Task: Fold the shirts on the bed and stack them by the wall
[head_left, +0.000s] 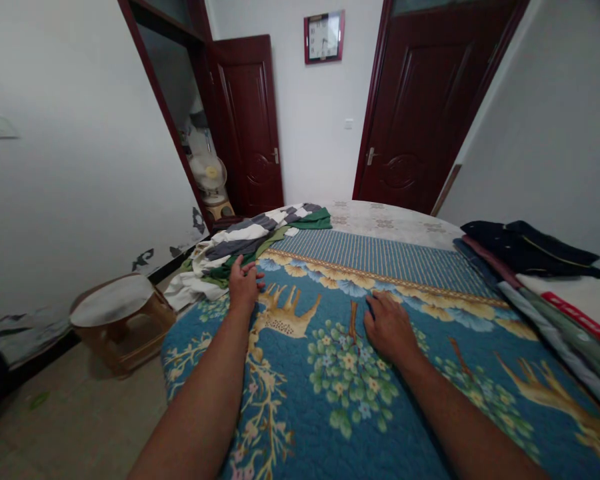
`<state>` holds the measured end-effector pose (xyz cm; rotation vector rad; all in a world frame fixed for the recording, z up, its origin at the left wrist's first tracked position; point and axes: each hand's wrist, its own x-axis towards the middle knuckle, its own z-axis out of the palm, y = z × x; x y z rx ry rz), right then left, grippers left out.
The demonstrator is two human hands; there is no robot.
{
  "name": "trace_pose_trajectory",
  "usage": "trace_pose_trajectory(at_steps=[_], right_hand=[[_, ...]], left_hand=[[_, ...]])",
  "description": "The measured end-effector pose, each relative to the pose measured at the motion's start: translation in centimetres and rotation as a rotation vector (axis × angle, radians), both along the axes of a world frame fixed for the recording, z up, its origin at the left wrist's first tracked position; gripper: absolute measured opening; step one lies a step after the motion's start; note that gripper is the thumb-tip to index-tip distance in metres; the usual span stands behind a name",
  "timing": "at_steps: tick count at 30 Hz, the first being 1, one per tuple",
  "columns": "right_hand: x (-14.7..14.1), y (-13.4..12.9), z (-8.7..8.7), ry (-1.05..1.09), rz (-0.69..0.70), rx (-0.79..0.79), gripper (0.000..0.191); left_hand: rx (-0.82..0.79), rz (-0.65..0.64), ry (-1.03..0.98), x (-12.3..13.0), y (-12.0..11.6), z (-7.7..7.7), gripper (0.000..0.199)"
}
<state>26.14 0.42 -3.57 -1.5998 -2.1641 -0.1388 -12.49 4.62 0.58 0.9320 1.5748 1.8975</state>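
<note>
A blue quilted cloth (330, 387) with deer, flowers and a striped border lies over the table. Over its left part is my left hand (245, 283), fingers apart and holding nothing, close to a heap of white, grey and green clothes (245, 240). My right hand (389, 323) rests on the cloth near the middle, palm down, with its fingers spread a little and nothing in them. To the right lie folded clothes (570, 333), with a dark navy garment (525, 247) on the pile.
A brown stool (123, 320) with a pale top stands on the floor at the left. The pale patterned tabletop (380, 217) shows beyond the cloth. Behind are two dark red doors, a wall clock (325, 37) and a fan (209, 175) in the doorway.
</note>
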Motion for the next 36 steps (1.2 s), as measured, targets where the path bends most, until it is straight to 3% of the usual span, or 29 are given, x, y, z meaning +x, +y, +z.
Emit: trace_pose_trajectory(at_steps=[7,22,36], right_hand=[[0.5,-1.2,-0.2,0.036,0.048,-0.032,0.045],[0.8,-1.3,-0.4,0.082,0.064,-0.044,0.045],[0.9,-1.7,0.2,0.04,0.07,-0.041,0.047]], left_hand=[[-0.023,-0.006,0.017,0.9,-0.2,-0.1,0.07],[-0.082,-0.034,0.05,1.5,0.0,-0.3,0.07],[-0.103,-0.01,-0.017,2.4,-2.9,0.5,0.069]])
